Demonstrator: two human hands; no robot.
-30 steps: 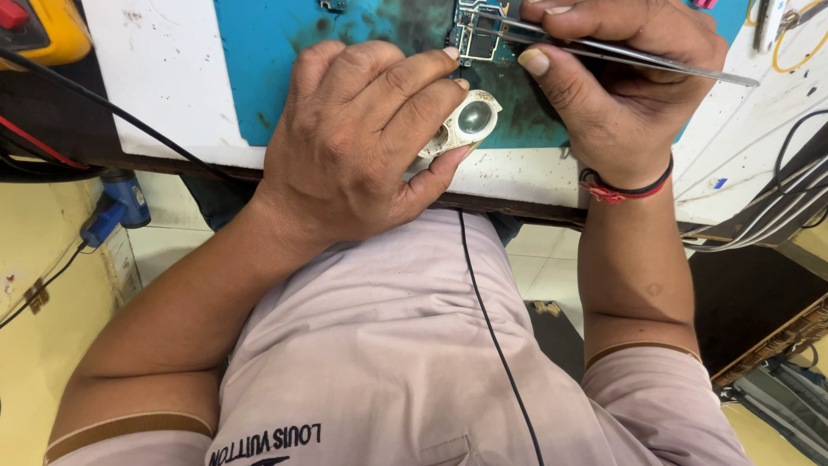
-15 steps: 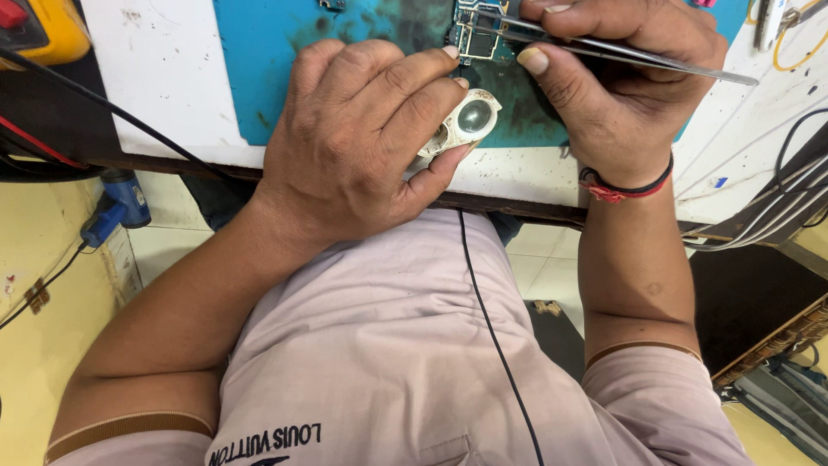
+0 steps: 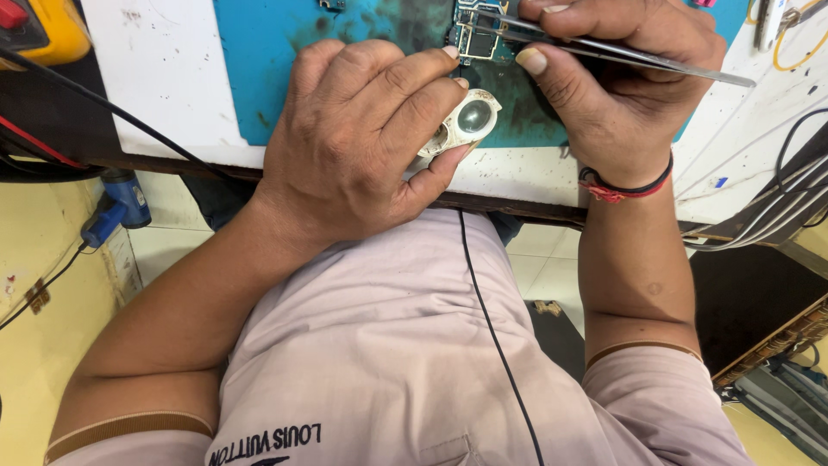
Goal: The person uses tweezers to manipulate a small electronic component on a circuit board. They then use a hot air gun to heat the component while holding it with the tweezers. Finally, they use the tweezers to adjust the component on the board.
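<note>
Hiding under tweezers (image 3: 621, 53): circuit board (image 3: 476, 34)

Down below, a pale tiled floor (image 3: 172, 246) shows under the white worktop (image 3: 164, 78), whose front edge is dark. The worktop surface is scuffed and smudged, with a teal mat (image 3: 259, 69) laid across it. Yellow wall (image 3: 34, 259) at left. Light is bright and even throughout.

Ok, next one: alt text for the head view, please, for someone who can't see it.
Seen from above, the right hand holds metal tweezers to a small circuit board on a blue mat. The left hand rests beside it over a small white round-lensed loupe. A white workbench lies under the mat.
</note>
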